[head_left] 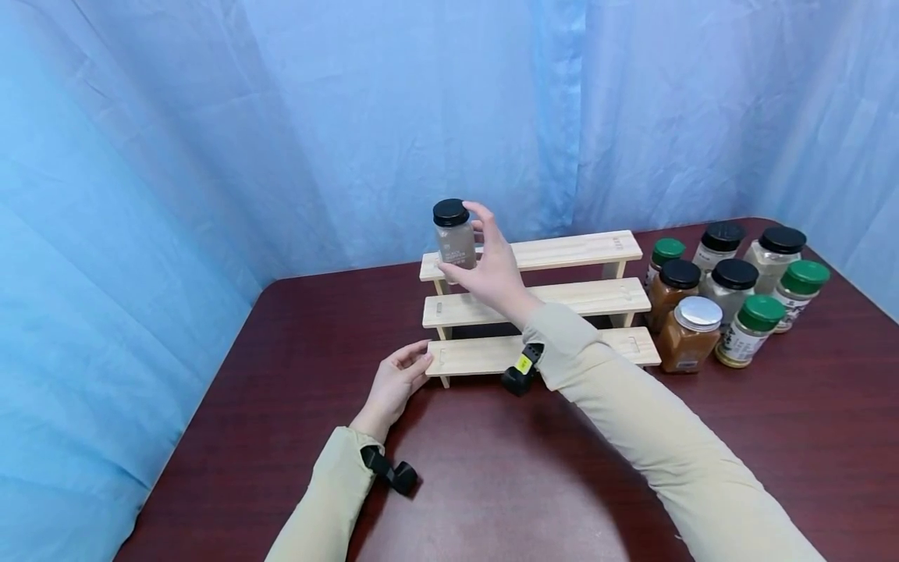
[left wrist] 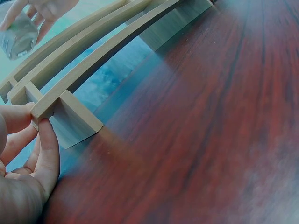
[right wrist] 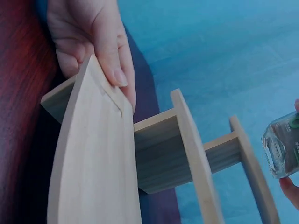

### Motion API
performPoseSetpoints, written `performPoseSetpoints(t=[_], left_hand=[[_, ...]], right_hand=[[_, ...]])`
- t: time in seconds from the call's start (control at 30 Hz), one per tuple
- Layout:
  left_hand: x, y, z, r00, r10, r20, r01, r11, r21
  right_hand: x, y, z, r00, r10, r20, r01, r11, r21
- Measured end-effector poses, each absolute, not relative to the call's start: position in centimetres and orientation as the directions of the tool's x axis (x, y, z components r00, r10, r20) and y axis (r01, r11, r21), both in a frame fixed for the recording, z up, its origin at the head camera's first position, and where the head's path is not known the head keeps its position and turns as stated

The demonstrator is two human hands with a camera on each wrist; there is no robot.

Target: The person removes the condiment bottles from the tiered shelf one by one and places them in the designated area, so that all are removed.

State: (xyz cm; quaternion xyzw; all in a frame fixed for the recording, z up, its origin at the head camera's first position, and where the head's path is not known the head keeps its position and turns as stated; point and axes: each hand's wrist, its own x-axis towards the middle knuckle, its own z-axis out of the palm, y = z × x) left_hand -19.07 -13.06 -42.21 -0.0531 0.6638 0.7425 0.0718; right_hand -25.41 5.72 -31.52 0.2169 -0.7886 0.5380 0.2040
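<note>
A three-step wooden rack (head_left: 534, 300) stands on the dark red table. My right hand (head_left: 495, 265) holds a clear spice jar (head_left: 456, 242) with a black lid between thumb and fingers, above the left end of the top step. In the right wrist view the jar (right wrist: 282, 144) shows its glass base, apart from the rack. At the rack's lower left corner, my left hand (head_left: 396, 382) pinches the end of the lowest step; the left wrist view shows thumb and fingers (left wrist: 46, 149) on that board end (left wrist: 44, 107).
Right of the rack stand several spice jars, among them a silver-lidded jar (head_left: 691, 336), a green-lidded jar (head_left: 750, 332) and a black-lidded jar (head_left: 772, 254). A blue curtain (head_left: 421, 117) hangs behind the table (head_left: 316, 328).
</note>
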Motion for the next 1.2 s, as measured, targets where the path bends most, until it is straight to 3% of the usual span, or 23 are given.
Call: performPoseSetpoints(t=[0.8, 0.97, 1.2], left_hand=[[-19.0, -12.9, -42.1, -0.984, 0.038, -0.174, -0.178, -0.12, 0.977], [-19.0, -12.9, -42.1, -0.984, 0.036, -0.176, -0.179, -0.115, 0.977], [-19.0, -13.0, -42.0, -0.983, 0.028, -0.181, -0.183, -0.095, 0.978]], right_hand=[[-19.9, 13.0, -31.8, -0.764, -0.135, 0.631, -0.637, 0.316, -0.703], [-18.6, 15.0, -31.9, -0.731, -0.146, 0.667, -0.662, 0.388, -0.641], [-17.0, 17.7, -32.1, -0.733, -0.145, 0.665, -0.641, 0.475, -0.603]])
